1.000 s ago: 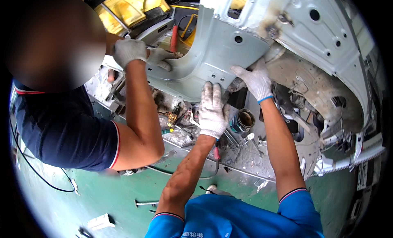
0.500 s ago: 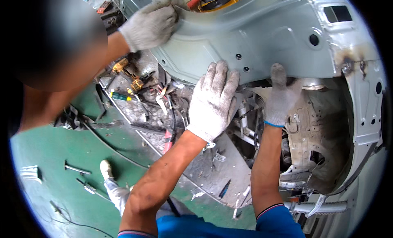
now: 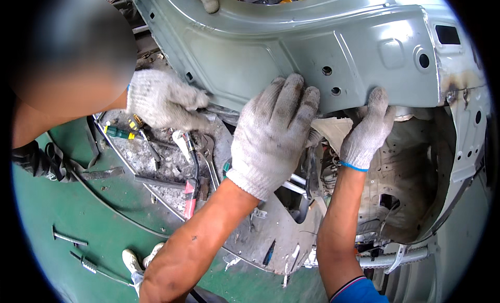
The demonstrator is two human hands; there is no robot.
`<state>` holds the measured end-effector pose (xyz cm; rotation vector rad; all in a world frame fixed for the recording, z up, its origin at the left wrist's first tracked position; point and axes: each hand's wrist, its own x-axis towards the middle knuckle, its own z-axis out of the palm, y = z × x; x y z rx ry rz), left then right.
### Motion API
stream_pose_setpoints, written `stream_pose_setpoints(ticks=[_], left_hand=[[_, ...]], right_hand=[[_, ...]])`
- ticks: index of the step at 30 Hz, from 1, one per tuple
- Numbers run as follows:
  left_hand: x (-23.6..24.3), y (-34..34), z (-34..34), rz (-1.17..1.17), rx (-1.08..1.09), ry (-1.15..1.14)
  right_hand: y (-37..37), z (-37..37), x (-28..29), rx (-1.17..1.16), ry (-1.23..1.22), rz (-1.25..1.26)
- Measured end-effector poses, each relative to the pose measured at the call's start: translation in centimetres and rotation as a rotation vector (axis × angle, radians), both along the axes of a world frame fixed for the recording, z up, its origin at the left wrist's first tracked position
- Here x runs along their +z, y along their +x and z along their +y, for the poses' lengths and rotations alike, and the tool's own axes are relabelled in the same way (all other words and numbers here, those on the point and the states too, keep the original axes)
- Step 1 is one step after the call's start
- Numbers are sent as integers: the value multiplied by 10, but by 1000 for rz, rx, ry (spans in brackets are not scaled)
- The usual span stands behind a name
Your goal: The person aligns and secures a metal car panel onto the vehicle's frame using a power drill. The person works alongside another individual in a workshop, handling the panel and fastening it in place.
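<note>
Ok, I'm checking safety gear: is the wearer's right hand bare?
No, the right hand, at the lower edge of the panel, wears a whitish, blue-edged glove.

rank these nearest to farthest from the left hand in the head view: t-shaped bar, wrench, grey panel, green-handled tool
From the left hand:
1. Grey panel: right under its fingers.
2. Wrench: a little to its left.
3. Green-handled tool: farther left.
4. T-shaped bar: far lower left, on the green floor.
</note>
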<state>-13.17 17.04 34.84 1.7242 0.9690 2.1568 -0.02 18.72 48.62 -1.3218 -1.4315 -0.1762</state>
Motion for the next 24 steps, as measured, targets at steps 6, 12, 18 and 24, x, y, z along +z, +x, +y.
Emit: stream_pose_setpoints(ticks=[6, 12, 18, 24], left_hand=[[-5, 2, -3, 34, 24, -14], [-8, 5, -6, 49, 45, -10], [-5, 14, -5, 58, 59, -20], [1, 5, -14, 126, 44, -55]], right_hand=[[3, 2, 1, -8, -13, -12], [6, 1, 2, -41, -18, -51], [-3, -2, 4, -24, -38, -31], [3, 3, 3, -17, 32, -98]])
